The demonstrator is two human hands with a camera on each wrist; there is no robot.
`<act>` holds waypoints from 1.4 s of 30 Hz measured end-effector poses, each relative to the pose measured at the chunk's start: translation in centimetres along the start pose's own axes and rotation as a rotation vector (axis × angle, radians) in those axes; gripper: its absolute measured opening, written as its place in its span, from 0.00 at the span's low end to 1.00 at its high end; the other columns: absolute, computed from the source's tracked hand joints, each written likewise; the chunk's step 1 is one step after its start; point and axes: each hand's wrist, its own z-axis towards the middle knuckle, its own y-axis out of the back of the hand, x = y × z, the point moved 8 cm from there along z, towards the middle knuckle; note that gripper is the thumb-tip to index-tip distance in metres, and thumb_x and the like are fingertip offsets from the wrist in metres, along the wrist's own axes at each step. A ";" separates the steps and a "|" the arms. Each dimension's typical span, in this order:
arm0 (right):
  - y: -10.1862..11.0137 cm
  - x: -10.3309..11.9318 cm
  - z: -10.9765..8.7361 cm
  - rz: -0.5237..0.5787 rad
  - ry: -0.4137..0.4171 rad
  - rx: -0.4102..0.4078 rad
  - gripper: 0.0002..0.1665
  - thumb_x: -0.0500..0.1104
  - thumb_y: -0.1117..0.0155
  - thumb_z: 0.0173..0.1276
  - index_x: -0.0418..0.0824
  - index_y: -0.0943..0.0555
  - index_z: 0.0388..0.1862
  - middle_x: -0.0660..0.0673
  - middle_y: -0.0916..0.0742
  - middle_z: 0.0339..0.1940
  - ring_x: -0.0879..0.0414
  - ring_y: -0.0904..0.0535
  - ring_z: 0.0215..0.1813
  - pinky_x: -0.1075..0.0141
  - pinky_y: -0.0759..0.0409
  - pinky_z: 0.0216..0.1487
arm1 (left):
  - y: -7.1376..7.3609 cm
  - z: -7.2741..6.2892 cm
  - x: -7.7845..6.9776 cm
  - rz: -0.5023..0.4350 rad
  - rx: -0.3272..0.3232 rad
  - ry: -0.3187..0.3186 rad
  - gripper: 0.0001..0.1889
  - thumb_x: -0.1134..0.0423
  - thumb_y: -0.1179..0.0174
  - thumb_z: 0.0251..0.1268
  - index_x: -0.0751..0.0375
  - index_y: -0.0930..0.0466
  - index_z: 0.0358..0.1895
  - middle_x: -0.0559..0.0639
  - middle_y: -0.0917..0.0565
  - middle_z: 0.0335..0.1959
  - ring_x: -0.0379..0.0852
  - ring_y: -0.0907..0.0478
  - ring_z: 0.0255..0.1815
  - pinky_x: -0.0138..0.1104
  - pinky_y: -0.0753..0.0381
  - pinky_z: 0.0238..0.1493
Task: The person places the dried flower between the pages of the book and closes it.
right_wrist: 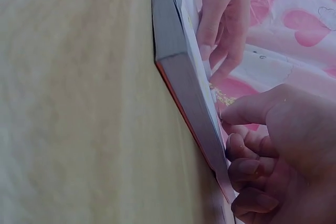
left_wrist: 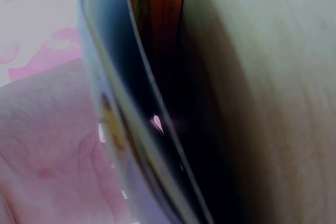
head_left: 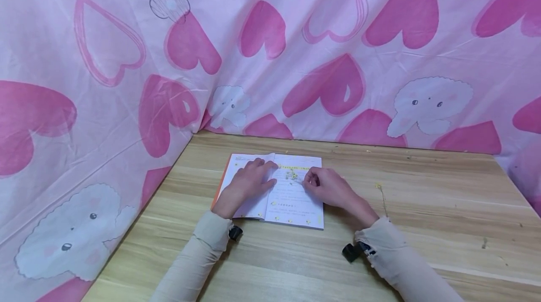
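Note:
An open book [head_left: 291, 203] with an orange cover lies on the wooden table, its pages printed with text and small yellow motifs. Across the left page and the middle fold rests my left hand [head_left: 249, 181], thumb and fingers extended and fingertips on the paper. A small sprig of yellow flowers [head_left: 291, 176] is over the upper part of the right page. My right hand [head_left: 327, 185] pinches its thin stem between thumb and forefinger, at the page's right edge. In the right wrist view, the yellow blossoms [right_wrist: 224, 98] show just beyond those fingertips.
Another dried yellow flower on a long stem [head_left: 382, 196] lies on the table [head_left: 448, 217] beside my right forearm. Small plant bits [head_left: 484, 243] are scattered farther right. Pink heart-patterned cloth [head_left: 262, 81] hangs along the table's back and left edges.

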 end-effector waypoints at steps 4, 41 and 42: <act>-0.1 -0.1 0.1 0.002 0.007 -0.001 0.06 0.48 0.31 0.78 0.47 0.14 0.42 0.51 0.16 0.30 0.58 0.24 0.33 0.66 0.28 0.36 | 0.0 0.1 -0.1 0.005 -0.002 0.004 0.22 0.50 0.36 0.81 0.44 0.22 0.72 0.57 0.19 0.68 0.60 0.20 0.67 0.59 0.16 0.59; 2.5 -2.8 0.0 -0.012 0.069 -0.027 0.30 0.41 0.35 0.81 0.36 0.25 0.79 0.34 0.26 0.83 0.49 0.22 0.50 0.56 0.22 0.53 | 0.3 0.1 -0.2 0.073 0.004 0.016 0.24 0.49 0.34 0.78 0.44 0.21 0.73 0.61 0.27 0.77 0.64 0.28 0.75 0.64 0.21 0.66; 2.5 -2.8 0.0 -0.013 0.067 -0.025 0.30 0.41 0.35 0.81 0.36 0.25 0.79 0.34 0.26 0.83 0.50 0.22 0.49 0.56 0.22 0.53 | 0.3 0.1 -0.3 0.080 -0.002 0.012 0.24 0.49 0.34 0.78 0.44 0.21 0.73 0.61 0.27 0.78 0.65 0.28 0.76 0.64 0.22 0.67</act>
